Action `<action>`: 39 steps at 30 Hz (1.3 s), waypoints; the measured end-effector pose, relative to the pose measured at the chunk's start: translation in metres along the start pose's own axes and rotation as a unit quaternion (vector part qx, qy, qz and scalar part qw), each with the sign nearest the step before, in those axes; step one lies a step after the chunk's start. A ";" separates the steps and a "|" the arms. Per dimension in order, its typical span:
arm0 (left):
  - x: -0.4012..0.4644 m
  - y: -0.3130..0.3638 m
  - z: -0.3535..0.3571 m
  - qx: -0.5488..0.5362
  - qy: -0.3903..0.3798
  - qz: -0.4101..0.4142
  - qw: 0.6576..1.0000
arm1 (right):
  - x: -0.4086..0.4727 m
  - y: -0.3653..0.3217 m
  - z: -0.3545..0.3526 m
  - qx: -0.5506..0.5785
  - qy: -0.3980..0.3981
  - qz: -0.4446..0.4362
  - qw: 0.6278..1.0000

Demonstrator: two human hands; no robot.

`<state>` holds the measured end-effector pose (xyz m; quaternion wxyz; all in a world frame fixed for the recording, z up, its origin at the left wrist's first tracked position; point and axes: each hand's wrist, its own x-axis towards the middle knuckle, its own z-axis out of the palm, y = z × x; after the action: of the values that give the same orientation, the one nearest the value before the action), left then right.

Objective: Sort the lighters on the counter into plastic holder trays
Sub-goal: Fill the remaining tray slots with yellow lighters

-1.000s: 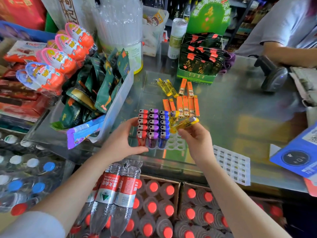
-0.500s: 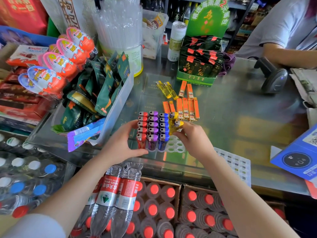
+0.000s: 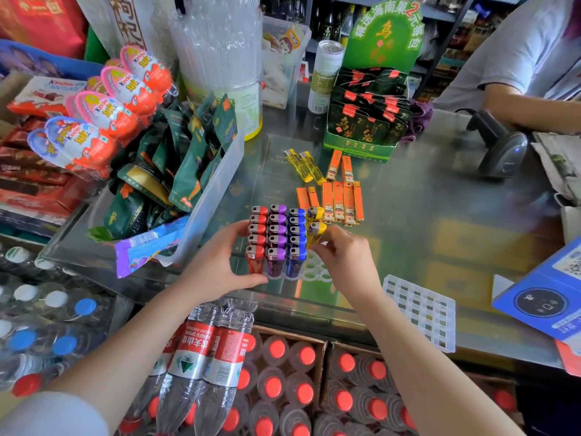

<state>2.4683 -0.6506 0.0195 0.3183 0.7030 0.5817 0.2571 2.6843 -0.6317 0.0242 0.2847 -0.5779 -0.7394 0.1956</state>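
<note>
A clear plastic holder tray sits on the glass counter with upright rows of red lighters, purple lighters and blue lighters. My left hand grips the tray's left side. My right hand pinches a yellow lighter standing in the fourth row, behind which another yellow lighter stands. Loose yellow lighters and orange lighters lie further back. A second tray, without lighters, lies to the right.
A clear bin of green snack packs stands left of the tray. A green display box is behind the lighters, a barcode scanner and another person's arm at the right. Bottled water sits below the counter edge.
My right hand brought the yellow lighter down from a tilted hold above the tray and stood it upright in the fourth row. My left hand stayed on the tray.
</note>
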 end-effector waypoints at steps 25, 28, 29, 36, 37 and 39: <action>0.006 -0.016 0.010 -0.005 0.039 0.025 0.999 | 0.122 0.004 -0.006 -0.079 -0.051 0.040 0.995; 0.006 -0.018 0.008 -0.012 0.030 0.020 0.999 | 0.144 0.009 0.006 -0.075 -0.076 0.096 0.990; 0.006 -0.018 0.008 -0.016 0.031 0.017 0.999 | 0.149 0.011 0.009 -0.069 -0.068 0.109 0.989; 0.008 -0.016 0.007 -0.015 0.019 0.017 1.000 | 0.156 0.016 0.020 -0.065 -0.046 0.149 0.986; 0.008 -0.017 0.007 -0.014 0.018 0.016 1.000 | 0.157 0.015 0.022 -0.071 -0.049 0.147 0.985; 0.008 -0.018 0.008 -0.015 0.018 0.011 1.000 | 0.159 0.015 0.024 -0.089 -0.063 0.150 0.983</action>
<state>2.4637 -0.6420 0.0007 0.3150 0.6998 0.5759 0.2819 2.6525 -0.4731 0.0275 0.1527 -0.6917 -0.6753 0.2054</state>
